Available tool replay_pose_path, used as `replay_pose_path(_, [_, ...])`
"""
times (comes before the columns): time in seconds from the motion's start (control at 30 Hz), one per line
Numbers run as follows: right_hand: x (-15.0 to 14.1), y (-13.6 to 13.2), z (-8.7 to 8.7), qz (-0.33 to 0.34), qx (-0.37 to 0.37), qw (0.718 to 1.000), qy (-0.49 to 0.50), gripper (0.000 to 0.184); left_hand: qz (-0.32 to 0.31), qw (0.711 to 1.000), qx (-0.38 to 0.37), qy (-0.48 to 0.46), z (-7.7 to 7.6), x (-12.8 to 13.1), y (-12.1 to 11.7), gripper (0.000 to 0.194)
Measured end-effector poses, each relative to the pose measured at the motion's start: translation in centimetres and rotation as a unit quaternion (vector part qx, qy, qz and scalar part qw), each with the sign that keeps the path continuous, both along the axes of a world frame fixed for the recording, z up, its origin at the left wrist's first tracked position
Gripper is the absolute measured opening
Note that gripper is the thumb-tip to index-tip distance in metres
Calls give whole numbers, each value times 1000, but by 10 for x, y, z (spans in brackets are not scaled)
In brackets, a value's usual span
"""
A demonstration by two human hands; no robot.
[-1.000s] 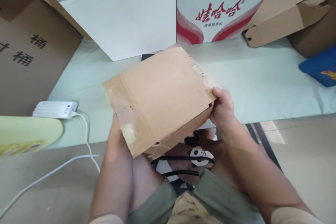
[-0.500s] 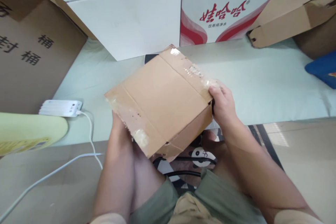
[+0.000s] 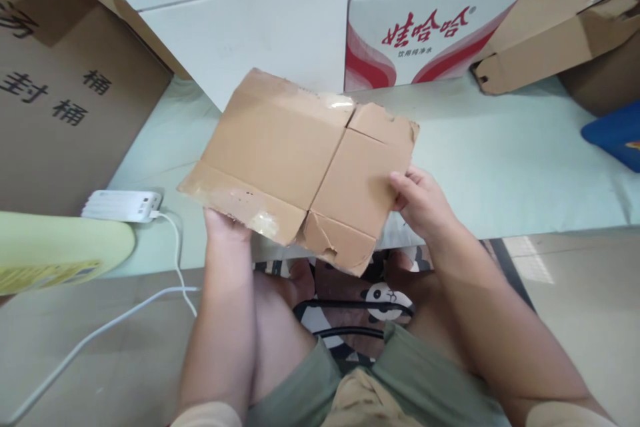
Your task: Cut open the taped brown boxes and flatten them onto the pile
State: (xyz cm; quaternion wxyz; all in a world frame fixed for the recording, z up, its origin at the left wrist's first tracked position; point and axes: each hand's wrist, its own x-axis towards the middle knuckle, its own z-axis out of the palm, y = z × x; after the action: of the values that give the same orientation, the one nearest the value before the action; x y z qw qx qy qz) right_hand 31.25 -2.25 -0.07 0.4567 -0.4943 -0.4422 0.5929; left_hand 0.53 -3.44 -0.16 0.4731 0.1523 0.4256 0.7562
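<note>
A brown cardboard box (image 3: 280, 147), flattened out, is held tilted above the light green surface. Its flaps have worn edges and strips of clear tape, and a crease divides the wide panel from a narrower one on the right. My left hand (image 3: 226, 225) supports it from below at the lower left edge, its fingers hidden beneath the cardboard. My right hand (image 3: 421, 202) pinches the right edge of the narrower panel, thumb on top.
White boxes (image 3: 250, 47) and a red-and-white carton (image 3: 425, 30) stand behind. Opened cardboard (image 3: 535, 53) and a blue object (image 3: 615, 133) lie right. A large brown carton (image 3: 55, 113), white power bank (image 3: 121, 205) with cable (image 3: 176, 247), and pale yellow-green object (image 3: 65, 247) are left.
The cardboard box has turned and flattened, so its side panel on the right now faces up. My right hand has moved slightly down and now grips that panel's edge.
</note>
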Motion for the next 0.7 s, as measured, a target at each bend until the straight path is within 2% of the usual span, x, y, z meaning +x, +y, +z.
replay_pose_path(0.1, [-7, -2, 6, -37, -33, 998, 27, 42, 16, 997, 64, 26, 11, 9, -7, 49])
replay_pose_path(0.2, [-10, 0, 7, -77, -38, 996, 35, 39, -48, 993, 103, 40, 17, 12, -13, 53])
replay_pose_path(0.27, [-11, 0, 6, -73, -33, 996, 29, 40, -45, 996, 62, 46, 17, 10, -12, 39])
replay_pose_path(0.33, [-11, -2, 5, -47, -26, 998, 24, 42, 8, 999, -2, 33, 15, 7, -9, 20])
replay_pose_path(0.4, [-10, -7, 6, 1, -22, 1000, 16, 46, 38, 998, -50, 9, 13, 3, -5, 12])
replay_pose_path(0.6, [-5, -29, 14, 102, -74, 990, -61, 56, 15, 996, -86, 26, 8, 2, -1, 20])
replay_pose_path(0.7, [1, -37, 17, 94, -90, 991, -36, 58, 4, 994, -110, 10, 6, 4, -1, 25])
